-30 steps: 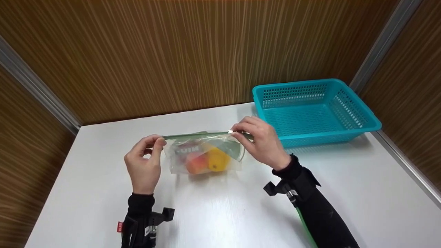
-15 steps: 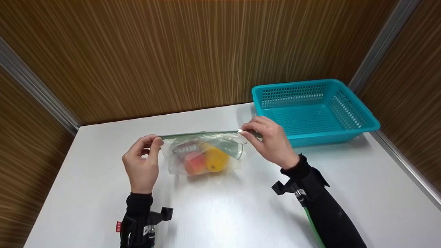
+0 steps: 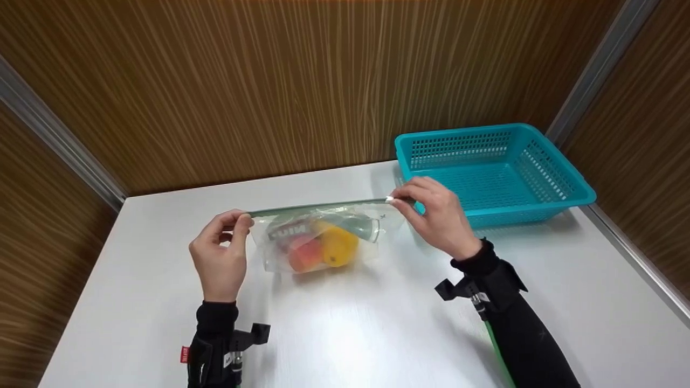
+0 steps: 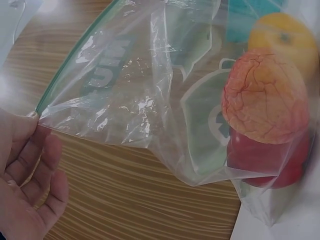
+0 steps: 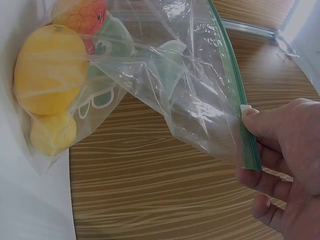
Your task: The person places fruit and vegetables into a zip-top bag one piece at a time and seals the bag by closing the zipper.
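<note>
A clear zip bag (image 3: 350, 210) with a green top strip is stretched between both hands. My left hand (image 3: 222, 256) pinches the strip's left corner between thumb and forefinger. At the other end, my right hand (image 3: 437, 218) grips the strip, thumb on its white slider (image 5: 245, 107). Inside the bag's lower part lie an orange-yellow round fruit (image 3: 339, 247), a wrinkled peach-coloured fruit (image 4: 265, 97), a dark red piece (image 4: 267, 162) partly hidden beneath it, and a small yellow one (image 5: 52, 132). Printed lettering and green leaf-like shapes partly cover them.
A turquoise perforated basket (image 3: 501, 215) stands at the back right, just behind my right hand. The white table (image 3: 334, 334) meets a wood-grain panel (image 3: 269, 86) at the back, with more panels at both sides.
My right hand and the white slider have moved right and slightly up. The strip between both hands shows longer now. My left hand has shifted slightly left, still pinching its corner.
</note>
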The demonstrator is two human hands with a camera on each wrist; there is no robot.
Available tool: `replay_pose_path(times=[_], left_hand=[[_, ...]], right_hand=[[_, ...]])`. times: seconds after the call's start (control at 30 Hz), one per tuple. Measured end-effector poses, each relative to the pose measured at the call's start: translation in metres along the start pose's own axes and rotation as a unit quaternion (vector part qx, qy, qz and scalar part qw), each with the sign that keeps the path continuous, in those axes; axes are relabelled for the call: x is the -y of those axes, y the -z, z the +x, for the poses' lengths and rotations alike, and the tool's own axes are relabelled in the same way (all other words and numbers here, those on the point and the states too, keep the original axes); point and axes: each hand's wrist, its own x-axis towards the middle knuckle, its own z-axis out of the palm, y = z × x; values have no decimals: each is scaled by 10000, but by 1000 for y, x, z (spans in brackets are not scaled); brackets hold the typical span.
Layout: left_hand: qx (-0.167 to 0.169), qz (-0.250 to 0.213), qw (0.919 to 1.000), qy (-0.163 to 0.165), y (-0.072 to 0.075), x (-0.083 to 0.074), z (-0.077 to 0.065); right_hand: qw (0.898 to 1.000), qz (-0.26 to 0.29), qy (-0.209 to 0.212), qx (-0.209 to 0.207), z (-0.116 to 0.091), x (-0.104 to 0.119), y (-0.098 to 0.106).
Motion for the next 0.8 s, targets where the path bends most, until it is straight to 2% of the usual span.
replay_pose_path(times=[0.3, 0.5, 0.67, 0.8], left_hand=[[0, 69, 9999, 149, 2, 0, 1], [48, 10, 10000, 55, 2, -4, -1], [264, 96, 9996, 40, 4, -2, 0], [598, 491, 9969, 113, 6, 3, 1]], right_hand=[[9998, -49, -180, -78, -2, -11, 11], [9997, -51, -217, -111, -4, -15, 18], [9995, -229, -219, -70, -5, -14, 18], [9979, -589, -252, 126, -5, -12, 15]])
